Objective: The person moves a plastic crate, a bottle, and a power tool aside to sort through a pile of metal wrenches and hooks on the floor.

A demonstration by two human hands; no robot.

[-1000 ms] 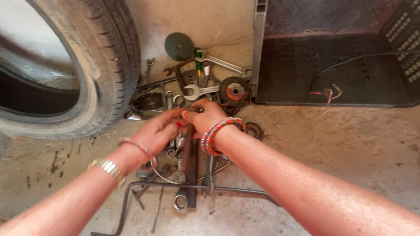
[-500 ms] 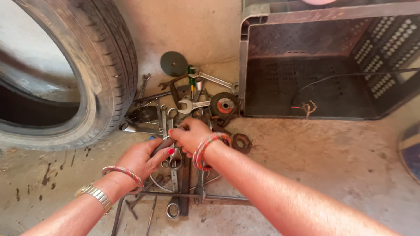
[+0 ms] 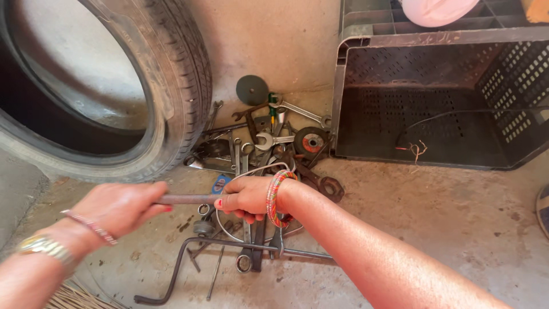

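Two hands over dusty concrete floor (image 3: pixel 457 200), frame centre: left hand (image 3: pixel 117 207) and right hand (image 3: pixel 247 197) each fisted around rusty brown metal rod (image 3: pixel 186 199), horizontal between them.

Both hands (image 3: pixel 120 206) (image 3: pixel 247 197) gripping a rusty metal rod (image 3: pixel 189 199), above scattered wrenches (image 3: pixel 269 140), beside a tyre (image 3: pixel 171 86)

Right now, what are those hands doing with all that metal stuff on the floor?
A person is holding a rusty metal rod level with both hands: the left hand grips one end, the right hand the other. Under them, on the concrete floor, lies a heap of wrenches, grinding discs, a big nut and a bent bar. A tyre leans on the left, and a dark plastic crate lies on its side to the right.
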